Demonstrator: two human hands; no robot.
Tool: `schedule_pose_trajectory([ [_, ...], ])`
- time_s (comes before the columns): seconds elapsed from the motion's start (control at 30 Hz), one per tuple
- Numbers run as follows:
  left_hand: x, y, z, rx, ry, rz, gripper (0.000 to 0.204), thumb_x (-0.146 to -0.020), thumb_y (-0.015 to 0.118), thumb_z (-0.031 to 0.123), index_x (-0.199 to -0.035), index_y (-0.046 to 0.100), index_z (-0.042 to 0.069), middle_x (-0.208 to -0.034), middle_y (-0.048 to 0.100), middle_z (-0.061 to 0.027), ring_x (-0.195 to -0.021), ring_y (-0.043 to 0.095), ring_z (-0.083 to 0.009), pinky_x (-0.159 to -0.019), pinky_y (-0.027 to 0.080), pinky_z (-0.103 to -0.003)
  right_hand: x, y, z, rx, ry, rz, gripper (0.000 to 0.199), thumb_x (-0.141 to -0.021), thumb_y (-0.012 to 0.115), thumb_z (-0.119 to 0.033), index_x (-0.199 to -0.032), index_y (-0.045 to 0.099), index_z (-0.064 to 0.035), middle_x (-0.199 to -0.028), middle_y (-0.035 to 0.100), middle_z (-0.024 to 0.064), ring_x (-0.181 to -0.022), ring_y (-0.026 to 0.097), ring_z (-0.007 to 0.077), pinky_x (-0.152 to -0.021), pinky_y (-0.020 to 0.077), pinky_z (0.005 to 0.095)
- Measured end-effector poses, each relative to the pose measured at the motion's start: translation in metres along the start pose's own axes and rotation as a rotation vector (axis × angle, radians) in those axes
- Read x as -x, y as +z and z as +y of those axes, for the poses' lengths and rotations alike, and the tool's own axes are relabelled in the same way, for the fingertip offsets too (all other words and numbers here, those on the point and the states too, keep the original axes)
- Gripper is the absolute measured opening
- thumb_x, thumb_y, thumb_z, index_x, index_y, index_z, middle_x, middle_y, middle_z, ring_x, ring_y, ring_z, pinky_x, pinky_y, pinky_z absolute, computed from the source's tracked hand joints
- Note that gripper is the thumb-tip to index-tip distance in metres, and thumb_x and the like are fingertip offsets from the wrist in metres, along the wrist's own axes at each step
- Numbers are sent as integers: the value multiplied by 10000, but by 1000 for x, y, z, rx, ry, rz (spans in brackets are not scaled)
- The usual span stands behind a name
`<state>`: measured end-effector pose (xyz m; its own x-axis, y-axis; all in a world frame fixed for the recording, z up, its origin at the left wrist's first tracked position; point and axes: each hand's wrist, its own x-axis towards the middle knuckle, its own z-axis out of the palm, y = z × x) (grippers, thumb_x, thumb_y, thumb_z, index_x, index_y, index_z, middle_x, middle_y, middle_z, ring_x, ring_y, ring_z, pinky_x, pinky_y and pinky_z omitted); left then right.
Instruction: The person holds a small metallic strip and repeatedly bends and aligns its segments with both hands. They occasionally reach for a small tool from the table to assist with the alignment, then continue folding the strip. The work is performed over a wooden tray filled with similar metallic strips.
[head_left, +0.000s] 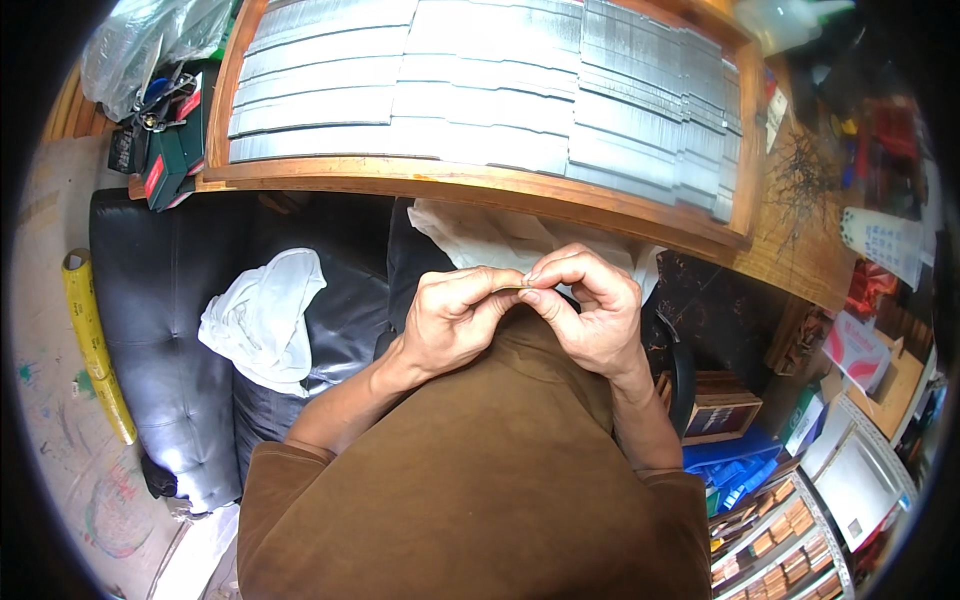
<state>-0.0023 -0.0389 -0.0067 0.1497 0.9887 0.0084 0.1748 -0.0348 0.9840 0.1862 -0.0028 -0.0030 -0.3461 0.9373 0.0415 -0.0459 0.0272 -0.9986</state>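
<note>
My left hand (455, 318) and my right hand (590, 308) meet in front of my chest, fingertips touching. Thumb and forefinger of each hand are pinched together. A thin sliver seems to lie between them, too small and too covered by the fingers to name. Beyond my hands, a shallow wooden tray (480, 176) stands on the table, its inside lined with rows of overlapping flat silvery-grey strips (480, 100). Neither hand touches the tray.
A black padded sofa (165, 330) with a crumpled white cloth (268, 318) is on the left, beside a yellow tube (95, 345). Dark green boxes (165, 165) stand by the tray's left corner. Thin dark pieces (803, 175) lie on the table at right, near a pale cup (880, 240).
</note>
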Motion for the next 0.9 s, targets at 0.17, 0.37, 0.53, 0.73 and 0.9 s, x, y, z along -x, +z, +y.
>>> schedule_pose_trajectory([
  [0.17,0,0,0,3,13,11,157,-897,736,-33,-1054,741,-35,-919,768,-178,-787,769,-248,-701,595,-299,0,0,1,-11,1,5,123,-834,786,64,-901,692,19,-899,712,103,-815,690,177,-726,549,293],
  [0.37,0,1,-1,8,31,28,157,-887,743,-40,-1044,741,-36,-915,768,-178,-777,769,-246,-690,597,-299,0,1,1,-7,-21,19,122,-845,778,57,-907,682,16,-907,706,106,-818,689,181,-728,549,295],
  [0.53,0,-1,-3,-8,33,16,167,-882,741,-48,-1049,738,-35,-910,767,-175,-770,767,-244,-686,596,-298,0,1,-3,51,-18,7,128,-845,779,48,-906,673,13,-895,699,108,-804,686,192,-715,546,300],
  [0.73,-1,-2,-1,-3,29,11,168,-884,740,-46,-1052,737,-37,-906,765,-175,-768,764,-246,-682,594,-298,-2,1,-3,113,-64,-6,131,-837,780,45,-902,671,11,-879,696,105,-783,683,199,-699,545,303],
  [0.9,-1,-1,-2,0,29,18,174,-877,745,-46,-1050,739,-37,-906,766,-174,-770,764,-243,-688,597,-299,-1,1,-3,104,-54,-2,120,-847,765,50,-904,667,12,-885,693,104,-782,681,194,-701,544,299],
])
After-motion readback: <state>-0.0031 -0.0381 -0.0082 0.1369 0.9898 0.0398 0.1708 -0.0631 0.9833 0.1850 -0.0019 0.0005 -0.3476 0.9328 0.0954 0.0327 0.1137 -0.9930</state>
